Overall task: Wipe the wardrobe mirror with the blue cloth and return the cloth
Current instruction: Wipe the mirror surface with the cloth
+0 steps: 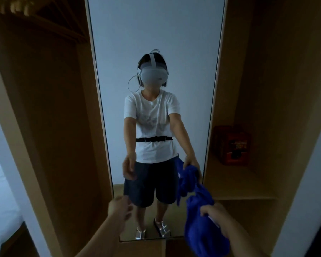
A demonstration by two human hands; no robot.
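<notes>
The tall wardrobe mirror [156, 34] stands straight ahead between wooden wardrobe sections and reflects me standing before it. My right hand [216, 215] grips a bunched blue cloth [200, 219] low at the mirror's right edge, where the cloth's top touches or nearly touches the glass and meets its own reflection. My left hand [119, 206] hovers near the mirror's lower left edge with loosely curled fingers, holding nothing.
An open wardrobe bay with a hanging rail [44, 25] lies to the left. On the right, a wooden shelf [239, 182] carries a red box [232, 145]. A white bed [0, 191] shows at the far left.
</notes>
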